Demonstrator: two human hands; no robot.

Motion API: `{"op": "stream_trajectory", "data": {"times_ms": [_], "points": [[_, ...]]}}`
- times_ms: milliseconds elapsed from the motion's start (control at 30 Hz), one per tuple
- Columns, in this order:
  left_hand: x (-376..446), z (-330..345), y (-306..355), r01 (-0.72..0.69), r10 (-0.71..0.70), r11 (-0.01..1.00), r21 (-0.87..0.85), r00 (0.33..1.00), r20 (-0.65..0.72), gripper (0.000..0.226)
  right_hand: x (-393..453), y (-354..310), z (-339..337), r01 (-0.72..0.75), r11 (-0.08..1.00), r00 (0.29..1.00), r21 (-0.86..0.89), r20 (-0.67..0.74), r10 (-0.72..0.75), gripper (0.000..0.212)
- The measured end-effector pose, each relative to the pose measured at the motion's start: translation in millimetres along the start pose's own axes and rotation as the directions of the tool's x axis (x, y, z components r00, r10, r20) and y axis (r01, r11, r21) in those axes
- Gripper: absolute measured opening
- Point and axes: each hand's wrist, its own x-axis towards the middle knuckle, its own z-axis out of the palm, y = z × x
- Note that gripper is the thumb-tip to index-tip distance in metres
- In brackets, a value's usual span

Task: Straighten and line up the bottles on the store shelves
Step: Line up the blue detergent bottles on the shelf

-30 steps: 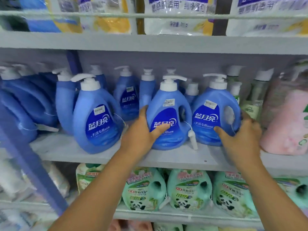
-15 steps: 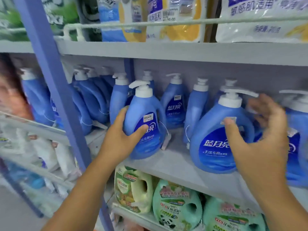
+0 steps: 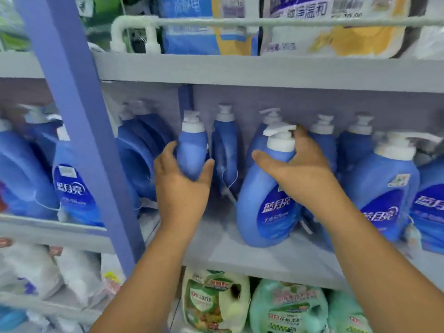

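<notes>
Shelf (image 3: 264,258), grey, is crowded with blue pump bottles beside a purple post (image 3: 79,131). A narrow bottle (image 3: 192,150) at the back is gripped by the left hand (image 3: 182,186); a labelled bottle (image 3: 266,203) in front is clasped at the neck by the right hand (image 3: 300,169).

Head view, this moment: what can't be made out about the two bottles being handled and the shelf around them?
- Narrow blue bottle: lower half hidden by the left hand; its label faces away.
- Front bottle: handle side covered by the right hand; small label print blurred.
- Back-row bottles: bases hidden behind front ones.
- Bottles behind the blue upright post: partly blocked, motion-blurred.
- Rightmost bottle: cut off by the frame edge.
</notes>
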Motion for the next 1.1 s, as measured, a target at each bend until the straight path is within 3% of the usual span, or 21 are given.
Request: {"op": "stream_trajectory", "data": {"times_ms": [67, 100, 200, 333, 433, 533, 833, 967, 1100], "points": [[8, 8, -1, 0.211, -0.205, 0.977, -0.040, 0.971, 0.127, 0.067, -6, 2, 0, -0.013, 0.999, 0.997, 0.039, -0.081, 0.016, 0.033], [11, 12, -3, 0.243, -0.234, 0.969, -0.046, 0.961, 0.144, 0.059, -10, 4, -2, -0.012, 0.999, 0.991, 0.040, -0.129, 0.017, 0.032], [22, 23, -7, 0.233, -0.225, 0.972, -0.034, 0.960, 0.169, 0.052, -16, 6, -11, -0.025, 1.000, 0.980, -0.004, -0.196, 0.023, 0.030], [35, 33, -10, 0.233, -0.214, 0.970, -0.063, 0.950, 0.226, 0.064, -8, 8, -19, -0.059, 0.995, 0.991, -0.084, -0.127, 0.048, 0.036], [36, 38, -8, 0.208, -0.187, 0.977, -0.047, 0.942, 0.280, 0.055, -5, 10, -21, -0.052, 0.996, 0.994, -0.070, -0.105, 0.045, 0.031], [36, 42, -14, 0.244, -0.181, 0.956, -0.161, 0.927, 0.329, 0.045, -5, 11, -21, -0.046, 0.998, 0.995, -0.032, -0.090, 0.043, 0.032], [60, 57, -26, 0.310, -0.089, 0.906, -0.287, 0.805, 0.586, 0.057, -7, 11, -17, -0.022, 1.000, 0.991, 0.007, -0.129, 0.023, 0.027], [72, 71, -37, 0.061, -0.019, 0.993, -0.104, 0.930, 0.367, 0.065, -5, 14, -18, -0.023, 1.000, 0.991, 0.009, -0.130, 0.024, 0.026], [89, 72, -55, -0.139, 0.106, 0.982, 0.125, 0.966, 0.236, 0.063, -5, 17, -18, -0.023, 0.999, 0.990, 0.029, -0.137, 0.027, 0.028]]}}
